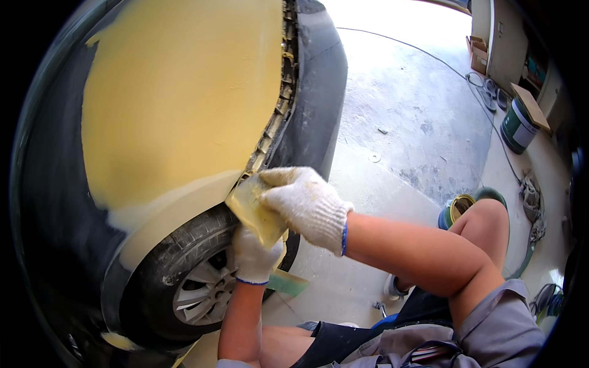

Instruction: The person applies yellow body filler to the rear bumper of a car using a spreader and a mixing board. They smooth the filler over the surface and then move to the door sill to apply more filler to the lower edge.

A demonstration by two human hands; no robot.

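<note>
In the head view, my right hand (300,202) pinches the yellow spreader (253,211) closed-fingered over the tyre's (169,259) upper right edge; it lies leftward of my fingers, long axis sloping down-right. My left hand (253,257), just below, hides its grip.

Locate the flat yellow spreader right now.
In the head view, the spreader is left of centre, pinched in the right hand, partly covering the left hand, near the tire.

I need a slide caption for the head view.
Gloved right hand holds a yellow-smeared spreader near a yellow-coated car panel.
</note>
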